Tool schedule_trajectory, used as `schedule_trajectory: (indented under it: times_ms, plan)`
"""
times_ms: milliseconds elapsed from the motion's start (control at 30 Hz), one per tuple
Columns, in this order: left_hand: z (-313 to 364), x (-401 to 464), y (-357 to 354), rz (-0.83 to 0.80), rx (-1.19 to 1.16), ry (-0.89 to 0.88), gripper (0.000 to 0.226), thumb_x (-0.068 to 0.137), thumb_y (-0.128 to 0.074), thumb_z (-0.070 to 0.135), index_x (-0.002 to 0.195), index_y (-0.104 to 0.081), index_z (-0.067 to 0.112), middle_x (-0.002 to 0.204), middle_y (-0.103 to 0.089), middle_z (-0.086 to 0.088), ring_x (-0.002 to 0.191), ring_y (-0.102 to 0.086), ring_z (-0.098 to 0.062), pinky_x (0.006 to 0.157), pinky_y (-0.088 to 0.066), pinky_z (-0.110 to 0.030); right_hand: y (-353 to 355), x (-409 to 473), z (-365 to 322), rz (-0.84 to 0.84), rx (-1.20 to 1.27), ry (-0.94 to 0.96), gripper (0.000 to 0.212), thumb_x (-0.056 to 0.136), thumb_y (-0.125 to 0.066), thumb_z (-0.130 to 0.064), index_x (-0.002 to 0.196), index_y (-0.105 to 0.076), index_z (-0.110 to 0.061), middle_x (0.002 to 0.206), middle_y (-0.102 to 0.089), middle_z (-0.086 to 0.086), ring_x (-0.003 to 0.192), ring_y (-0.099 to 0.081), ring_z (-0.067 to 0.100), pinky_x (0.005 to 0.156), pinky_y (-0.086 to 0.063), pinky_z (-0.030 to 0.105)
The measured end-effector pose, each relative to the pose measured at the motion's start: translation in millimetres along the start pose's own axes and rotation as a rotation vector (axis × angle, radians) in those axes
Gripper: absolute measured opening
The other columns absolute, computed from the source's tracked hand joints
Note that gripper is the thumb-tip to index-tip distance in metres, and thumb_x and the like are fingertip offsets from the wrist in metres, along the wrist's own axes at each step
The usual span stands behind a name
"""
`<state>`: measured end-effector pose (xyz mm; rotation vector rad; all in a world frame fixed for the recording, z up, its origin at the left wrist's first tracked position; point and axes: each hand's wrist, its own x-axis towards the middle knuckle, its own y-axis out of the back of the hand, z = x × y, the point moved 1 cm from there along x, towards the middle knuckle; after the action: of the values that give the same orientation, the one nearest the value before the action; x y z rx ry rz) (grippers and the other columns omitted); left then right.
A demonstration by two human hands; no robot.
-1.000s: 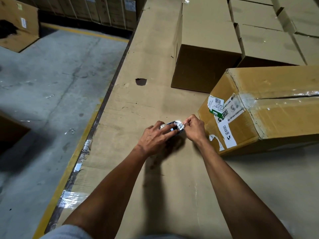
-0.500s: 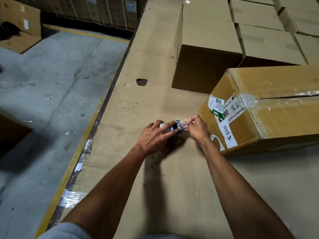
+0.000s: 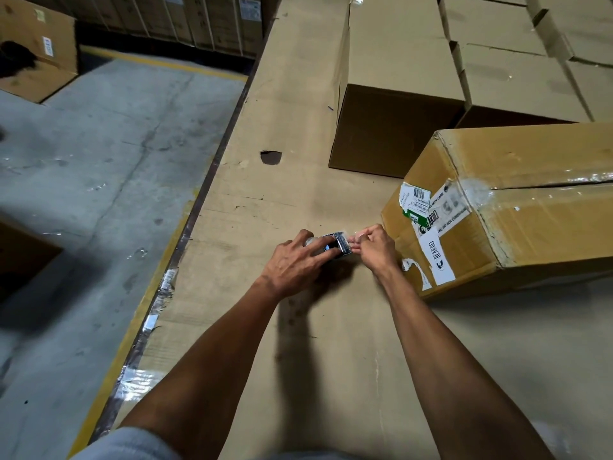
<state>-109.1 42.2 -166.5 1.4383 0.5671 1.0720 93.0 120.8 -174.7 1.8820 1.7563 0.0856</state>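
Observation:
My left hand [image 3: 293, 263] grips a small tape dispenser [image 3: 335, 246] with a metal cutter and a roll of clear tape, held just above the cardboard-covered table [image 3: 252, 200]. My right hand [image 3: 373, 249] pinches the free end of the clear tape [image 3: 354, 239] right at the cutter. Directly right of my hands lies a worn cardboard box [image 3: 517, 207] on its side, with white and green labels on its near corner and old tape along its seam. My right hand is close to that corner; contact cannot be told.
Closed cardboard boxes [image 3: 398, 94] stand in rows at the back right. A hole [image 3: 271, 157] marks the table's cardboard. The table's left edge [image 3: 159, 293], patched with tape, drops to a concrete floor [image 3: 83, 194]. More cartons [image 3: 36, 54] stand far left.
Both hands have drifted slightly right, toward the labelled box corner. The right hand's pinch on the tape end has stayed at the cutter.

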Motion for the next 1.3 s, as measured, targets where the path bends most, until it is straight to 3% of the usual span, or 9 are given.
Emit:
schedule_trajectory:
  times_ms: [233, 400, 567, 667, 800, 900, 1100, 1167, 1300]
  plan:
    - [-22, 12, -1, -0.085, 0.055, -0.065, 0.057, 0.100, -0.067, 0.023, 0.153, -0.054, 0.039, 0.156, -0.059, 0.007, 0.112, -0.060, -0.032, 0.054, -0.052, -0.034, -1, 4, 4, -0.122, 0.244, -0.101, 0.016, 0.110, -0.049, -0.007, 0.098, -0.056, -0.014, 0.110, -0.074, 0.021, 0.089, -0.075, 0.020, 0.072, -0.061, 0.020]
    - [-34, 31, 2, -0.173, 0.084, -0.192, 0.063, 0.101, -0.070, 0.023, 0.157, -0.049, 0.043, 0.162, -0.052, 0.008, 0.119, -0.057, -0.029, 0.069, -0.056, -0.038, -4, 6, 14, -0.099, 0.366, -0.175, 0.011, 0.114, -0.033, -0.006, 0.115, -0.044, -0.002, 0.116, -0.062, 0.035, 0.100, -0.068, 0.037, 0.092, -0.057, 0.039]
    - [-43, 56, 6, -0.233, 0.123, -0.265, 0.059, 0.099, -0.074, 0.019, 0.153, -0.058, 0.037, 0.165, -0.054, 0.005, 0.130, -0.058, -0.032, 0.084, -0.053, -0.043, -8, 17, 13, -0.056, 0.294, -0.185, 0.021, 0.115, -0.028, -0.008, 0.102, -0.045, -0.010, 0.115, -0.058, 0.033, 0.107, -0.064, 0.040, 0.098, -0.052, 0.043]
    - [-48, 69, 3, -0.250, 0.129, -0.302, 0.059, 0.094, -0.078, 0.017, 0.148, -0.062, 0.035, 0.161, -0.058, 0.005, 0.131, -0.059, -0.032, 0.090, -0.051, -0.045, -8, 29, 13, -0.102, 0.363, -0.219, 0.031, 0.115, -0.038, -0.020, 0.130, -0.049, 0.005, 0.116, -0.063, 0.030, 0.103, -0.069, 0.035, 0.093, -0.057, 0.037]
    - [-52, 81, -2, -0.234, 0.144, -0.336, 0.054, 0.097, -0.066, 0.017, 0.148, -0.062, 0.033, 0.161, -0.059, 0.004, 0.141, -0.056, -0.036, 0.109, -0.046, -0.050, -11, 34, 11, -0.077, 0.380, -0.248, 0.014, 0.102, -0.067, -0.010, 0.105, -0.053, -0.011, 0.114, -0.069, 0.025, 0.085, -0.072, 0.020, 0.080, -0.062, 0.026]
    - [-55, 84, -5, -0.236, 0.173, -0.336, 0.055, 0.099, -0.066, 0.019, 0.151, -0.060, 0.034, 0.165, -0.056, 0.004, 0.151, -0.049, -0.036, 0.121, -0.036, -0.054, -13, 35, 14, -0.033, 0.315, -0.260, 0.031, 0.096, -0.069, 0.004, 0.096, -0.049, -0.020, 0.118, -0.070, 0.028, 0.086, -0.073, 0.026, 0.091, -0.063, 0.040]
    - [-55, 80, 3, -0.249, 0.165, -0.290, 0.054, 0.099, -0.071, 0.021, 0.151, -0.062, 0.034, 0.165, -0.055, 0.003, 0.154, -0.045, -0.036, 0.124, -0.033, -0.059, -15, 24, -1, -0.097, 0.365, -0.281, 0.026, 0.103, -0.054, 0.006, 0.127, -0.050, -0.002, 0.106, -0.071, 0.019, 0.094, -0.074, 0.028, 0.089, -0.062, 0.034]
    - [-51, 75, 6, -0.253, 0.181, -0.269, 0.057, 0.097, -0.073, 0.022, 0.151, -0.061, 0.034, 0.165, -0.055, 0.002, 0.154, -0.046, -0.036, 0.124, -0.032, -0.060, -11, 19, -5, -0.115, 0.395, -0.316, 0.029, 0.106, -0.038, 0.004, 0.132, -0.046, -0.006, 0.109, -0.068, 0.018, 0.101, -0.071, 0.030, 0.093, -0.059, 0.035]
    - [-35, 68, 19, -0.210, 0.165, -0.207, 0.045, 0.094, -0.075, 0.029, 0.139, -0.071, 0.027, 0.154, -0.065, -0.002, 0.149, -0.052, -0.035, 0.122, -0.037, -0.058, 1, 26, 2, -0.033, 0.097, -0.222, 0.032, 0.079, -0.052, -0.023, 0.110, -0.058, -0.031, 0.114, -0.075, 0.005, 0.106, -0.072, 0.025, 0.101, -0.059, 0.050]
